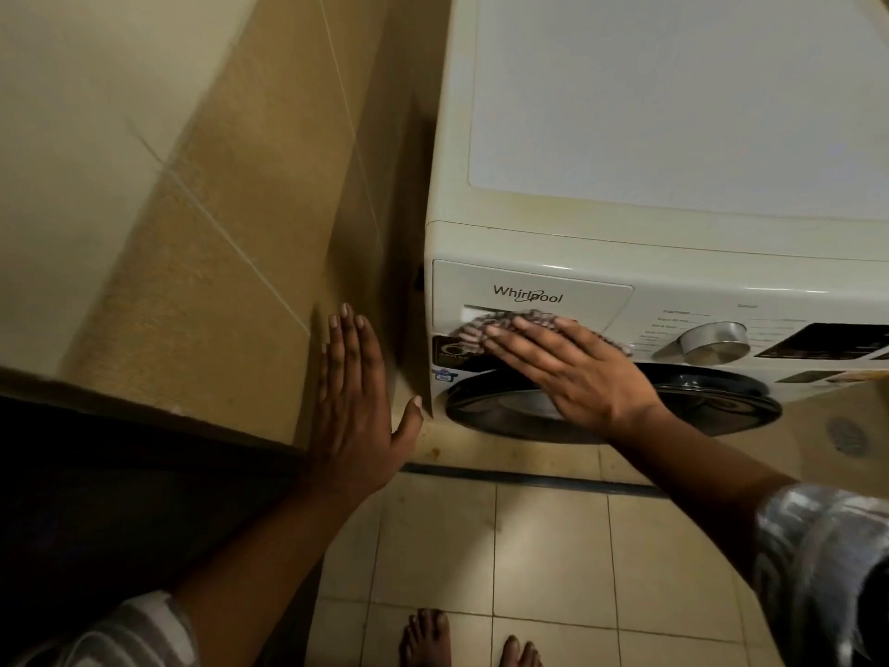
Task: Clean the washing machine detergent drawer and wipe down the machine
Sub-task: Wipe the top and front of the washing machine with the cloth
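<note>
Brown-patterned cloth (pixel 474 332) flattened beneath right hand (pixel 572 373), fingers straight and close together, spreading pressure over closed detergent drawer (pixel 529 284) at upper left front of Whirlpool washing machine (pixel 673 137). Left hand (pixel 356 406) flat, fingers together, beside tiled wall (pixel 216 233), likely bracing; contact unclear.

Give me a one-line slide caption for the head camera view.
Right hand presses a patterned cloth flat against the washing machine detergent drawer; left hand open beside it.

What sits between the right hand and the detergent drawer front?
A patterned cloth, pressed by the right hand against the detergent drawer front; head view.
</note>
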